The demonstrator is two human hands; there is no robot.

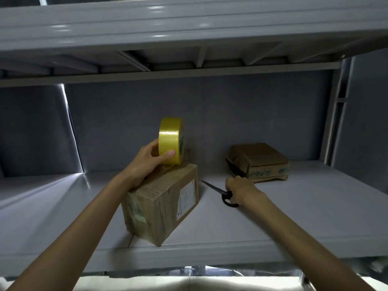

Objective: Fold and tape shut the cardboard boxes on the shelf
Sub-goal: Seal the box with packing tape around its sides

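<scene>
A closed cardboard box with tape on its top and a white label on its side stands near the front of the grey shelf. My left hand holds a yellow tape roll upright above the box's far end. To the right of the box, my right hand grips the black handles of scissors lying on the shelf, blades pointing left and back. A second cardboard box, crumpled and printed with green letters, sits further back on the right.
The shelf above hangs low over the work space. A grey back wall closes the bay. An upright post stands at the right. The shelf's front edge runs under my forearms.
</scene>
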